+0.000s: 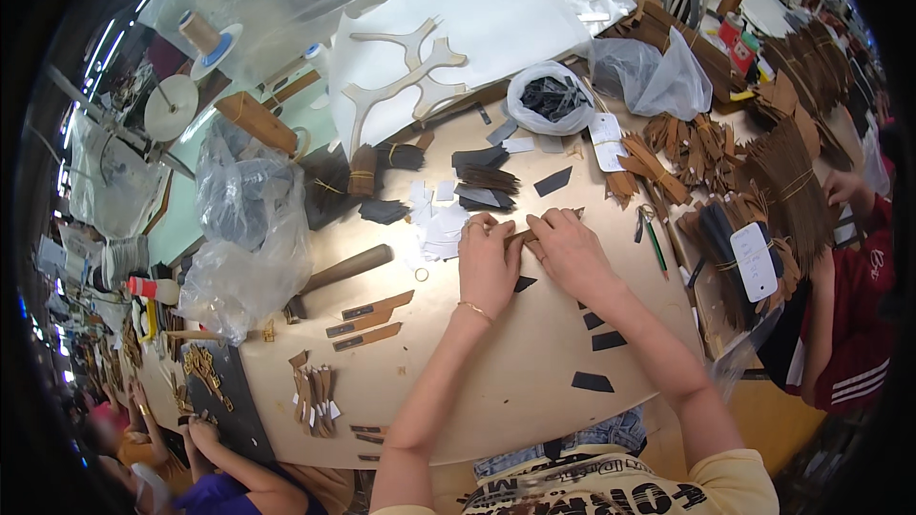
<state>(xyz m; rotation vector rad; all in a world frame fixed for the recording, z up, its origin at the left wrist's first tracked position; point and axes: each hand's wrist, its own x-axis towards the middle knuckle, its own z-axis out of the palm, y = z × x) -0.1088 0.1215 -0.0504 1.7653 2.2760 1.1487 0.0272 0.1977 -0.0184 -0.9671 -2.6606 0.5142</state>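
Observation:
A small brown leather strip [521, 237] is pinched between the fingers of my left hand [489, 269] and my right hand [569, 253]. The fingers cover most of it. Just below them lies a black leather piece [524, 283], and a column of similar black pieces [607, 340] runs down the table to the right of my forearms. Left of my left forearm, several brown leather strips [372, 337] with dark patches lie side by side. Above my left hand sits a pile of white slips [442, 232], beside stacks of dark strips [487, 178].
A wooden-handled hammer [348, 269] and plastic bags [250, 219] lie on the left. At the back stands a bag of black pieces [551, 100]. A green pencil [656, 246] and brown leather bundles [782, 181] are on the right, where another person's arm [819, 324] reaches in.

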